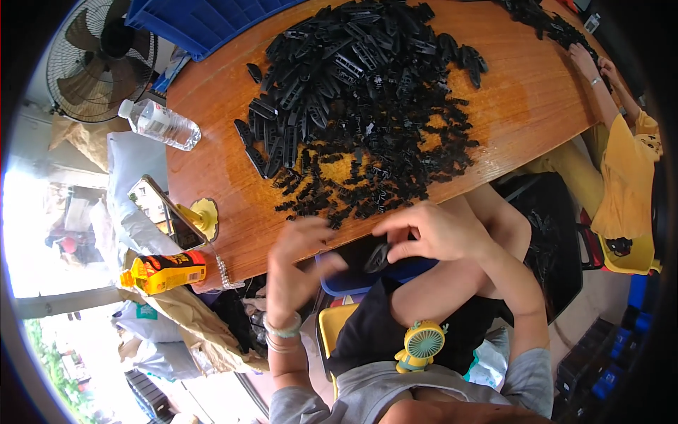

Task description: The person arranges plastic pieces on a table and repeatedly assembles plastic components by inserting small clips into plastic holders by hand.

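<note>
Just past the table's near edge, my left hand (300, 258) is blurred, its thumb and fingers apart with nothing seen between them. My right hand (441, 233) is opposite, over my lap, thumb and index finger spread. A long oval black plastic piece (378, 258) is right at its thumb tip; whether it still touches the thumb I cannot tell. Below both hands is a blue bin (335, 283), partly hidden. Beyond them lie many small toothed black strips (367, 177), with a big heap of oval slotted black plastic pieces (353, 53) behind.
On the wooden table (205, 166) are a clear water bottle (162, 124) and a phone (166, 212) on a yellow stand. An orange-labelled bottle (169, 272) lies at its left edge. A blue crate (205, 25) and fan (102, 60) are behind. Another person's hands (583, 62) work far right.
</note>
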The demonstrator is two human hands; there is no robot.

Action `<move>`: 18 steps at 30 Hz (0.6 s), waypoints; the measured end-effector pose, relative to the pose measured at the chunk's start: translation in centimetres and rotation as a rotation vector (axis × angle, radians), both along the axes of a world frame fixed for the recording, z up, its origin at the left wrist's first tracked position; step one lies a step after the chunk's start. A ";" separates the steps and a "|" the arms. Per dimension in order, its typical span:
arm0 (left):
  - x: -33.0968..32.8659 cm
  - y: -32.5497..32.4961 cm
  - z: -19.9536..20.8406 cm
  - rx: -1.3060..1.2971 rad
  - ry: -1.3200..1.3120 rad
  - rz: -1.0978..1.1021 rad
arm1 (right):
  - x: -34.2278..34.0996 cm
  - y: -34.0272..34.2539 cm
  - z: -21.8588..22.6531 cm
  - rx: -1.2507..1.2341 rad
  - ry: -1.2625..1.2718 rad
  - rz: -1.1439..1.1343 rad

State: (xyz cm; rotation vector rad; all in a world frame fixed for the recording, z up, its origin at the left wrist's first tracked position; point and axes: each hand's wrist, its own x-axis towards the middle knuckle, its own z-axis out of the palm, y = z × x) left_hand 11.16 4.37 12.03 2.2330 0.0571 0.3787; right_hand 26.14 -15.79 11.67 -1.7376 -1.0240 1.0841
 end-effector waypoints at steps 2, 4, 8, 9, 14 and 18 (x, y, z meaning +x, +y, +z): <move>1.4 2.5 -1.3 -0.186 -0.048 0.399 | 0.9 1.2 -1.4 0.310 -0.225 -0.167; 4.7 5.4 -2.2 -0.153 -0.049 0.626 | 3.0 2.1 -1.3 0.354 -0.729 -0.288; 7.3 10.4 -4.5 0.120 0.084 0.739 | 5.5 6.8 -3.0 0.279 -1.190 -0.197; 7.7 11.1 -4.8 0.075 0.151 0.746 | 5.6 7.3 -3.0 0.220 -1.255 -0.136; 6.2 12.8 -5.4 -0.176 0.187 0.736 | 5.8 7.9 -3.7 0.204 -1.240 -0.112; 3.8 10.9 -5.0 -0.321 -0.100 0.726 | 5.3 7.0 -3.5 0.472 -1.018 -0.346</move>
